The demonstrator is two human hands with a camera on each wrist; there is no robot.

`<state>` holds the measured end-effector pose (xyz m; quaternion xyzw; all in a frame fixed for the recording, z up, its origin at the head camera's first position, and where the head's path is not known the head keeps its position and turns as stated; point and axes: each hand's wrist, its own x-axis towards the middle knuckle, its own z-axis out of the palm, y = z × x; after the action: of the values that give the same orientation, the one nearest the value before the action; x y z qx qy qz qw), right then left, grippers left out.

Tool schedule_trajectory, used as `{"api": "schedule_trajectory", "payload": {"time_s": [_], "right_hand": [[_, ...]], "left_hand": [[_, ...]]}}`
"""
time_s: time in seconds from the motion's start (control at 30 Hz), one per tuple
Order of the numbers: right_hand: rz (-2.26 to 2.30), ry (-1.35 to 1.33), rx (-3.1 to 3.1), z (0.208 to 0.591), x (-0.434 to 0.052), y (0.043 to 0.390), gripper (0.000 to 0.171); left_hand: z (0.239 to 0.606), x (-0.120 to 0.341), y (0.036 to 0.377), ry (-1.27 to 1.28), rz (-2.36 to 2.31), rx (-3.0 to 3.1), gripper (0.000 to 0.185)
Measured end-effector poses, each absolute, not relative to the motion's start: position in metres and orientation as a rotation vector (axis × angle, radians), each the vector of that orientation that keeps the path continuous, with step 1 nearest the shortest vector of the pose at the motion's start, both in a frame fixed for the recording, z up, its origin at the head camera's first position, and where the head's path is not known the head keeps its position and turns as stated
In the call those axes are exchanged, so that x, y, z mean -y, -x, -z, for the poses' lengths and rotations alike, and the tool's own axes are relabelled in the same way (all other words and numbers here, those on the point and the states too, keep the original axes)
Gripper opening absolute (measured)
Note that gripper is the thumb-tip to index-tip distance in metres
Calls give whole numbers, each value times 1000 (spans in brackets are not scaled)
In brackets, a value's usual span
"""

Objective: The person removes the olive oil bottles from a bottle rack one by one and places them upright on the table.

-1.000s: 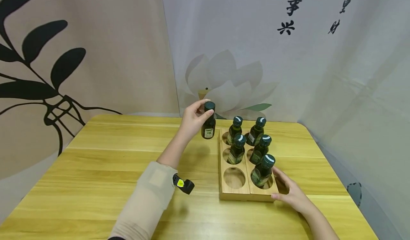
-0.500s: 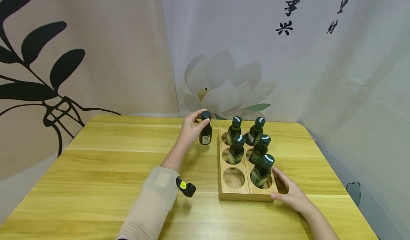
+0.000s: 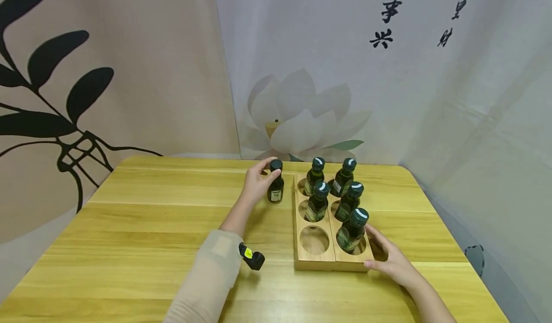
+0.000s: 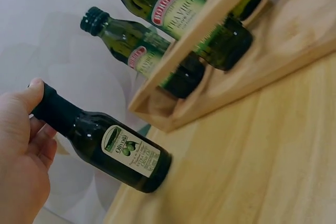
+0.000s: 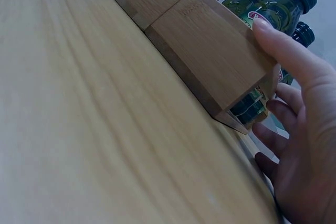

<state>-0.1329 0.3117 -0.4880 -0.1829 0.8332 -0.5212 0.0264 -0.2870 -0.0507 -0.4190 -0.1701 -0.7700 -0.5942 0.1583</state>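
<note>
My left hand (image 3: 257, 181) pinches a small dark olive oil bottle (image 4: 123, 148) by its black cap and neck, thumb on one side and fingers on the other. In the head view the bottle is upright, low over the table left of a wooden bottle rack (image 3: 313, 264). Green olive oil bottles (image 3: 351, 229) with dark caps stand in several of the rack's round holes; the near left hole (image 3: 314, 240) shows its wooden floor. My right hand (image 3: 394, 263) holds the rack's near right corner, thumb at the front and fingers along the side.
The wooden table (image 3: 129, 236) runs back to a printed cloth backdrop (image 3: 172, 74) right behind its far edge. A small black wrist camera (image 3: 252, 257) sticks out from the left sleeve (image 3: 211, 270).
My left hand has lowered the dark bottle toward the table and brought it slightly nearer and to the left. The right hand and the rack stay in place.
</note>
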Motion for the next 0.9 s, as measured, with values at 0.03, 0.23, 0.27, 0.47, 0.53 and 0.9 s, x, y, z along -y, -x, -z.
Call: {"api": "schedule_trajectory", "payload": {"time_s": [0.03,0.23,0.27,0.47,0.53,0.9], "right_hand": [[1611,567,-2572,488,-312,133,85],[1606,575,-2579,489,-312,133,85],[1603,574,-2583,489,-312,133,85],[1619,555,-2569,492,-314,133,84],[1626,547,-2559,492,-315,133,84],[1626,556,-2564,492,-314,132,84]], "left_hand": [[420,51,287,477,1704,2206,35],[423,52,290,427,1721,2253,38],[423,52,290,419,1720,2266,39],[412,54,286,409,1727,2245,48],[406,53,284,433,1729,2199,49],[383,33,247,510,1730,2020,46]]}}
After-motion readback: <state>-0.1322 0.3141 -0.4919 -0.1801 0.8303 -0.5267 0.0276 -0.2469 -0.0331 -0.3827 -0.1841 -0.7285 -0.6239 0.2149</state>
